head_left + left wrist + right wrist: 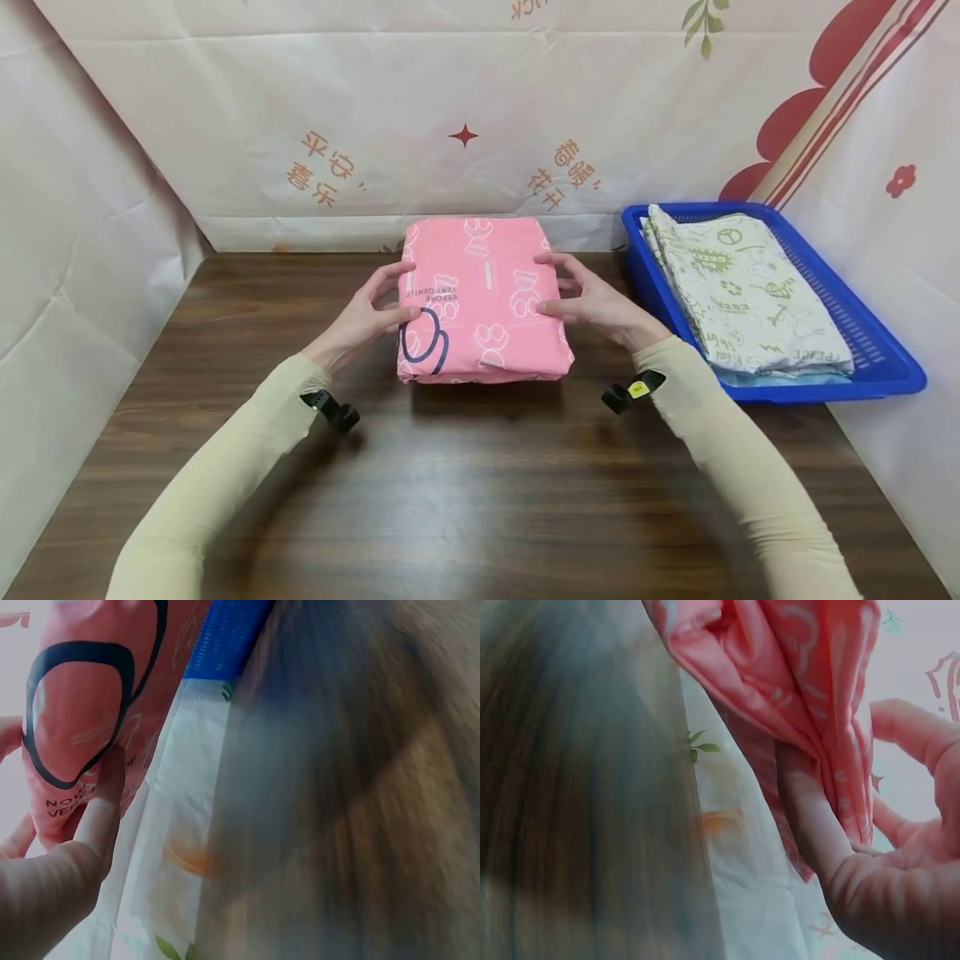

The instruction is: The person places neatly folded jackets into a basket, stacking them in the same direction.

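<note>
A folded pink cloth, printed with white bear outlines and dark lettering, is held between both hands in the head view. My left hand grips its left edge, thumb on the upper face. On the opposite edge, my right hand holds the cloth with the thumb on top. The left wrist view shows a dark looped print on the cloth by the left thumb. Loose folds of the cloth hang at its side in the right wrist view, where the right thumb presses against them. The cloth appears raised off the table.
To the right stands a blue plastic basket holding a folded white cloth with green print, above a light blue one. The dark wooden table ends at a printed white backdrop, with more sheeting at both sides.
</note>
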The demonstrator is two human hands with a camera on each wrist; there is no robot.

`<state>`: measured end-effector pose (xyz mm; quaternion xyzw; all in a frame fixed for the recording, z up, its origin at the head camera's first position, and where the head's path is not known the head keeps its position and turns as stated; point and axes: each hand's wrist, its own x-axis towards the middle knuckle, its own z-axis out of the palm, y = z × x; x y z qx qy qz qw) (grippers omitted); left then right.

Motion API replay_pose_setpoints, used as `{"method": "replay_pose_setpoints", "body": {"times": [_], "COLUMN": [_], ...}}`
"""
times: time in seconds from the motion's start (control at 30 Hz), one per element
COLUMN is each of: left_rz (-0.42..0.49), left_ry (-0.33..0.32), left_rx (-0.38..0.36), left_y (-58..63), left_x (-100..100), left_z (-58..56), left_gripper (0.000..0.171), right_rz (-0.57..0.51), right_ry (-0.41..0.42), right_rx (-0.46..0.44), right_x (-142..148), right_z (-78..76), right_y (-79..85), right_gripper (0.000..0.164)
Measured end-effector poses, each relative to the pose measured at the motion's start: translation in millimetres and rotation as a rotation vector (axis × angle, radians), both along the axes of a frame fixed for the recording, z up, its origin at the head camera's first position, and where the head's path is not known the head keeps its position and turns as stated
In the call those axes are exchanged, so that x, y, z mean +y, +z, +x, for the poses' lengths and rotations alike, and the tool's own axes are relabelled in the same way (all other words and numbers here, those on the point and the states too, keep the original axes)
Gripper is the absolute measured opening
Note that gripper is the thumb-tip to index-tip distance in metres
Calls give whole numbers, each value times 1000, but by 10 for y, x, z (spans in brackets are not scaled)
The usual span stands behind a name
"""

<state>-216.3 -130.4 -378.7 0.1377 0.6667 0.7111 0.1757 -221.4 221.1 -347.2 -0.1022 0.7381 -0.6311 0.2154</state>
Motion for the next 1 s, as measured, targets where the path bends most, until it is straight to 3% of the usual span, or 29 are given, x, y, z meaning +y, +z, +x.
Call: {"method": "replay_pose_setpoints", "body": {"times": [0.33,0.47,0.7,1.0], "left_rz": [59,122,208,226], "left_ry": [-28,-47,-93,-98], "left_rx": [10,16,40,42], "left_y": [149,205,263,368], "left_x": [331,531,1001,1631], "left_z": [-86,-126,-197,-292], "left_gripper": [63,62,61,62], "right_rz": [135,180,298,366], "right_ry": [-66,-103,-159,-275], "right_rx": [50,80,131,193], "right_x": [216,377,773,1256], "right_z": [71,87,148,223], "right_y": [369,468,616,724], "right_gripper": [70,70,70,59]}}
